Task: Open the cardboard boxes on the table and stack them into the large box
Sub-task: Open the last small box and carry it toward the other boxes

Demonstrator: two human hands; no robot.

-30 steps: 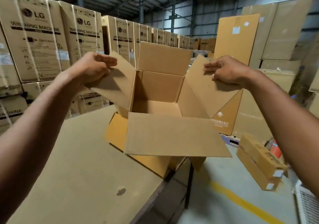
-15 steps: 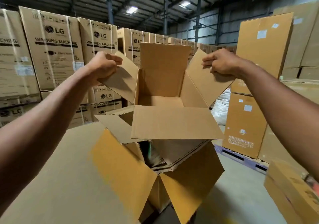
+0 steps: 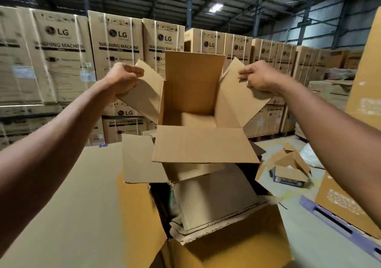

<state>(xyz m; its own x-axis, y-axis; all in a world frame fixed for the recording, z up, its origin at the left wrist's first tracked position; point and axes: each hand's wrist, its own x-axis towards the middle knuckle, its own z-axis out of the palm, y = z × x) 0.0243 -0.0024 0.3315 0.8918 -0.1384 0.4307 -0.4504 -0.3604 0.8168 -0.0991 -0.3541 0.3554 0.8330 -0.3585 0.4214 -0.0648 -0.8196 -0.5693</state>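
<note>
1. Holding an opened box (image 3: 191,94) in the air, the left hand (image 3: 121,80) and right hand (image 3: 257,75) each pinch a side flap, fingers curled over the flap edges.
2. Below the fingers, the large box (image 3: 237,245) stands beside the tabletop (image 3: 72,205) with its mouth open; flattened cardboard (image 3: 214,201) already lies inside, so part of the stacking looks done.
3. By my judgement the held box is opened and sits over the large box, not yet lowered in.
4. Left to do: set this one in, then any others. No more boxes show on the tabletop, though its near and left parts are cut off.
5. Hidden: the held box's underside, how deep the stack inside the large box goes, and what the dark gap left of the cardboard contains.
6. Far right of the fingers, a torn box (image 3: 288,168) lies on the floor; whether it belongs to the task, I cannot tell.
</note>
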